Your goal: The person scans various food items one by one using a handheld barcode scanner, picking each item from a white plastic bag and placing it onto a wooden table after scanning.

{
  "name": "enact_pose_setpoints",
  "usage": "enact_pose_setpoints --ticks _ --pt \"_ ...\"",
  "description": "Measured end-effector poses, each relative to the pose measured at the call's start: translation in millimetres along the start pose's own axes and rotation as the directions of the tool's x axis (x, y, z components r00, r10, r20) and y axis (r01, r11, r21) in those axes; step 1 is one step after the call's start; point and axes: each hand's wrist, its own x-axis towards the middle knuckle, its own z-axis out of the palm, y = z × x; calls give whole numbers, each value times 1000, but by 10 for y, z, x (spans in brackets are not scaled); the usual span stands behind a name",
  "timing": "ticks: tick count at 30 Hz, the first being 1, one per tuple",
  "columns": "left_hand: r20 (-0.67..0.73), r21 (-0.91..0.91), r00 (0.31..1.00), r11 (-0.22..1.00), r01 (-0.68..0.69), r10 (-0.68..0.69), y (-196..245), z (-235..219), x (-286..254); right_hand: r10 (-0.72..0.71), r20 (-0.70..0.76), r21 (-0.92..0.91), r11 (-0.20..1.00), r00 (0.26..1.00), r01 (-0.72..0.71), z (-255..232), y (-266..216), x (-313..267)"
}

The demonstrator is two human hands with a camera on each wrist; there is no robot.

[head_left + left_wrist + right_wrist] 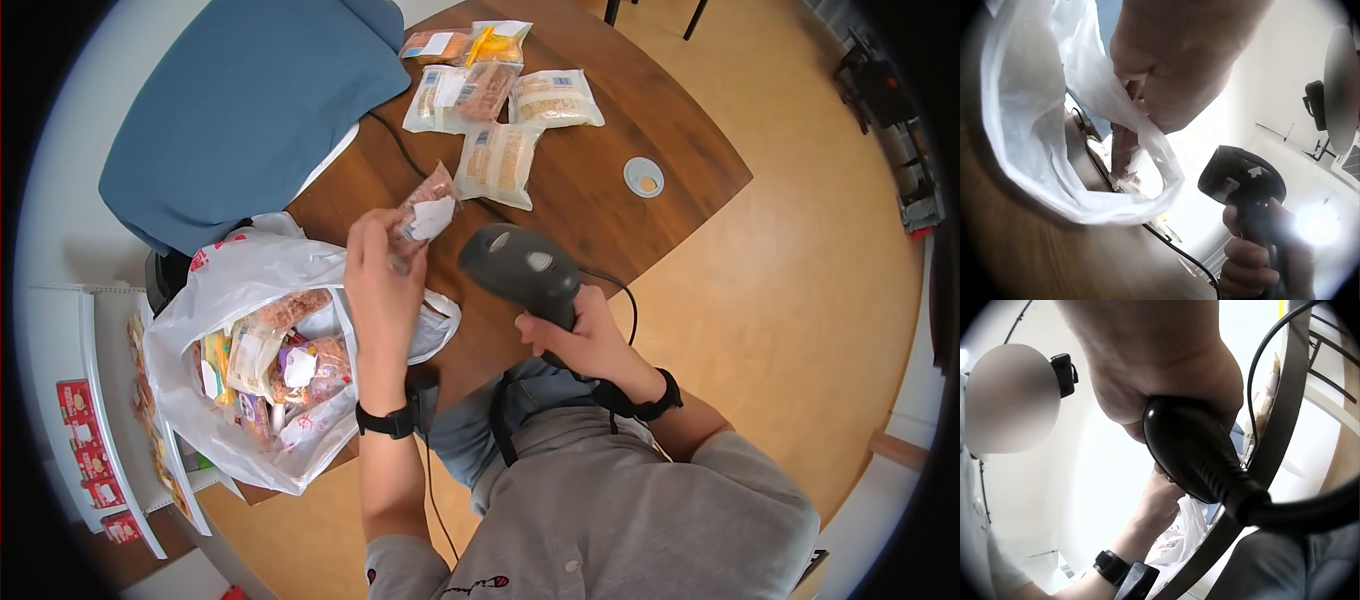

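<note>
My left hand [383, 270] pinches a clear packet [432, 213] of reddish-brown food with a white label, held over the table beside the plastic bag. In my right hand [592, 342] is a black handheld barcode scanner [512, 262], gripped by its handle, its head turned toward the packet. The left wrist view shows the fingers of the right hand [1250, 265] wrapped around the scanner's handle. A white plastic bag [265, 262] stands gaping below the left forearm, filled with several packaged foods [290, 365].
Several food packets [497, 165] lie at the table's far side. A blue-covered panel [250, 110] stands at the left. The scanner's cable [632, 310] runs over the wooden table [590, 215], which has a round grommet [644, 178]. Shelves with red boxes [85, 440] are at far left.
</note>
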Motion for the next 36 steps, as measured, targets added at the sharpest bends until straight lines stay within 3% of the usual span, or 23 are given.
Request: enact_pose_setpoints --ticks 4,11,13,14,15,17,19,20,21,22,23,24,25,26,27,29,30,32,34,36 --pt "3 -71 1000 997 -6 6 219 -27 -113 -129 20 -169 977 991 130 92 -58 -34" --pt "18 -94 998 994 60 -58 254 -324 -395 47 43 -44 998 998 -45 16 105 -34" --pt "-72 -58 988 990 130 -134 154 -578 -525 88 39 30 996 995 -90 -17 174 -12" --pt "-96 -180 950 944 275 -296 94 -741 -626 93 20 94 991 995 -95 -32 181 -2" --pt "-94 -239 941 925 296 -326 -46 -968 -724 99 -4 156 983 995 -98 -58 189 4" --pt "1 -462 874 775 431 -486 -292 -1508 -890 128 12 150 980 992 -129 -104 191 18" --pt "52 -466 811 704 536 -583 -637 -1974 -1051 123 24 209 970 992 -125 -102 153 34" --pt "9 -373 765 708 600 -643 -691 -2109 -1045 122 19 206 971 992 -124 -103 158 45" --pt "-93 -311 779 762 568 -620 -962 -2192 -1098 122 41 221 967 992 -128 -107 180 55" --pt "-202 -63 797 820 569 -569 -1168 -2236 -1095 126 62 236 962 990 -137 -115 195 50" --pt "-293 189 821 812 553 -491 -1215 -2201 -1031 128 47 228 964 991 -135 -122 197 43" --pt "-284 177 824 818 547 -489 -1215 -2167 -1000 122 57 231 964 991 -132 -121 194 46" --pt "-384 436 864 761 480 -325 -1089 -2131 -873 115 65 236 963 991 -127 -121 196 48" --pt "-431 662 893 625 413 -133 -996 -2064 -765 120 55 226 966 991 -130 -126 216 40" --pt "-424 656 896 637 404 -131 -956 -1968 -697 120 39 223 967 992 -126 -127 215 31" --pt "-412 607 911 751 260 19 -858 -1744 -543 106 40 245 963 994 -113 -126 214 26" --pt "-460 533 888 808 251 27 -784 -1507 -451 104 31 244 964 994 -109 -129 221 25" --pt "-330 339 942 939 53 66 -625 -1008 -255 92 37 261 960 995 -99 -129 225 25" --pt "-184 -5 978 995 97 -97 -240 -397 20 81 26 280 956 996 -85 -113 207 21" --pt "-96 -11 994 999 -43 42 -184 201 268 67 20 296 953 998 -70 -115 188 12"
